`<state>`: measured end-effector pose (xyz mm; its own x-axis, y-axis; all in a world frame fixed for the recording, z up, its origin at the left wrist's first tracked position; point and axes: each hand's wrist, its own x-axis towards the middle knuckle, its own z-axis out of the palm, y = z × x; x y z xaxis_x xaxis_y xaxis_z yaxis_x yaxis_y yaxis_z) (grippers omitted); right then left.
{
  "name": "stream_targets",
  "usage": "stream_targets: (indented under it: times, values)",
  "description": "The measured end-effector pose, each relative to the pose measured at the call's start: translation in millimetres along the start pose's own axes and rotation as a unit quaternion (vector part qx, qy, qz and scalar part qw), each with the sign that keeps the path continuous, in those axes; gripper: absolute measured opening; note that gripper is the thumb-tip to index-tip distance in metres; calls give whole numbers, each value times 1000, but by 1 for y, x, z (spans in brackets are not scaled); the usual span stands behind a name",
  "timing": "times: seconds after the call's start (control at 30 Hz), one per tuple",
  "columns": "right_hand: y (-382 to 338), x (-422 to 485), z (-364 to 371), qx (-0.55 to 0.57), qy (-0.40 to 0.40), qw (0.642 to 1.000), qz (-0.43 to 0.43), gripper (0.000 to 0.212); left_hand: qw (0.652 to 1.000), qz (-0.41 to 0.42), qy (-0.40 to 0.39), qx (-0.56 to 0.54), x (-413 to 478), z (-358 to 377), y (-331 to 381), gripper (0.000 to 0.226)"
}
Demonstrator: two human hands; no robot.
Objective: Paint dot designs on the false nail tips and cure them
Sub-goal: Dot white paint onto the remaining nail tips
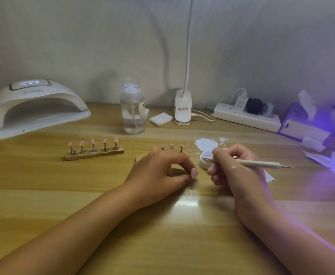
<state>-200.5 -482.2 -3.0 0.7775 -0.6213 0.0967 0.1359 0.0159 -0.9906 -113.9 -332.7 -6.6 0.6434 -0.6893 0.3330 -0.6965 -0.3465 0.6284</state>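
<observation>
1. Our right hand (pixel 238 171) has its fingers wrapped round the slim white dotting pen (pixel 260 163). The pen's working end is down in the small round white paint pot (pixel 202 165). Our left hand (pixel 162 169) lies curled over the near wooden stand (pixel 137 158), just beside the pot. Whether it truly pinches the stand we cannot tell.
2. Three pink false nail tips (pixel 171 145) show above our left knuckles. Any others on that stand are hidden.
3. We may lift too much paint, and a blob would then spread into a smear instead of a neat dot.
4. If our left hand is only resting, the stand could slide under the pen's touch and drag the dot.
5. The white paint spill (pixel 206 143) lies on the wood just behind the pot, and our right hand already carries white flecks. A careless wrist could carry that paint onto a tip.
6. The white domed curing lamp (pixel 37 108) stands well apart at far left, beyond the second wooden stand of five pink tips (pixel 94 153). Carrying wet dots that far invites a knock or a smudge.
</observation>
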Motion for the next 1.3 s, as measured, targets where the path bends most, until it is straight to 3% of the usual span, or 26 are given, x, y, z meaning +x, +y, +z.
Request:
stream_targets:
  times: [0.23, 0.4, 0.57, 0.77, 0.97, 1.3]
  values:
    - [1, -5, 4, -21, 2, 1000, -9, 36, 1000, 6, -3, -12, 1, -1, 0, 8]
    - [1, -5, 4, -45, -21, 998, -26, 19, 1000, 0, -6, -2, 2, -1, -1, 21]
    - [-4, -5, 3, -22, -16, 999, -25, 24, 1000, -8, -18, -17, 3, -2, 0, 17]
    - [-2, -7, 4, 4, 13, 1000, 2, 15, 999, -10, -21, -38, 3, -3, -1, 13]
    - [1, -8, 4, -68, -26, 997, -24, 38, 1000, 12, -13, -17, 1, -3, 1, 18]
    - [1, -9, 6, -38, -52, 998, -23, 36, 1000, 22, 2, -3, -1, -2, 1, 27]
